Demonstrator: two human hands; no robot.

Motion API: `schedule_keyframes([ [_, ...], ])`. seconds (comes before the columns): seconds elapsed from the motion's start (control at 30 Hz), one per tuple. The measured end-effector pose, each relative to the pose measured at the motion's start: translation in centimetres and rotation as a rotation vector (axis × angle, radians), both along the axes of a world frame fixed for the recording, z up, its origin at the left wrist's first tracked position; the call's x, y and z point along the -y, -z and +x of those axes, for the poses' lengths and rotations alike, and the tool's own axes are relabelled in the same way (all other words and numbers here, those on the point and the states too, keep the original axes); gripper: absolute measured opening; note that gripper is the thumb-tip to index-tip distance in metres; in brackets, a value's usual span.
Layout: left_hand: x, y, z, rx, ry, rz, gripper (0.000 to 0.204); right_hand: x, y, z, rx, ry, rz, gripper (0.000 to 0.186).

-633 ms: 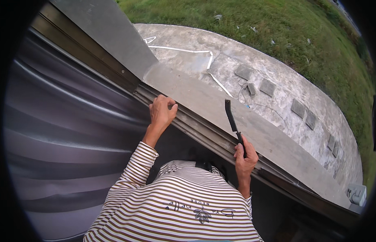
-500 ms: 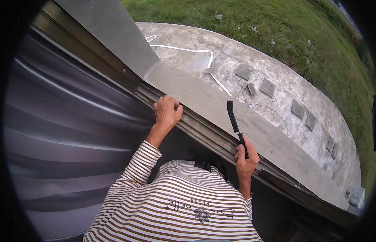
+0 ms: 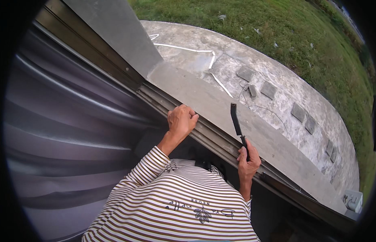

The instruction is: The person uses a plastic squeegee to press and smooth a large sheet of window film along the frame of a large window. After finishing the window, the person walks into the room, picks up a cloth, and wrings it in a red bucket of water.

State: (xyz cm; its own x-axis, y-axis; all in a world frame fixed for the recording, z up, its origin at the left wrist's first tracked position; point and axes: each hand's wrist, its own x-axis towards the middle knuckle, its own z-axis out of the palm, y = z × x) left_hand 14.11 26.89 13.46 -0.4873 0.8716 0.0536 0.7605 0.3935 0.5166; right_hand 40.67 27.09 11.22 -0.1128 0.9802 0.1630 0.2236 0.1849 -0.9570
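The left hand (image 3: 182,121) is closed in a fist on the window track (image 3: 204,135), knuckles up, fingers curled over the metal rail where it meets the grey sill (image 3: 220,107). The right hand (image 3: 247,159) is wrapped firmly around the handle of a dark flat-bladed tool (image 3: 236,125), held upright with its blade rising above the sill and its lower end hidden in the palm. The tool stands just right of the left hand, apart from it. Both arms wear a striped long-sleeved shirt (image 3: 176,201). A grey curtain (image 3: 67,133) hangs at left. Outside lie a concrete slab (image 3: 273,76), white strips (image 3: 196,50) and grass (image 3: 277,24).
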Motion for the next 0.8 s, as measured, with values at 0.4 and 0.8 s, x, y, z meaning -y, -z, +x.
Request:
schedule_keyframes([
  [0.4,-1.7,-0.7,1.1,-0.08,-0.138,-0.245,0.019,0.0,0.1,0.6,0.001,-0.079,-0.04,0.03],
  [0.8,-1.4,0.8,1.5,0.05,-0.254,-0.136,0.014,-0.3,0.4,1.2,-0.034,-0.143,-0.05,0.032],
])
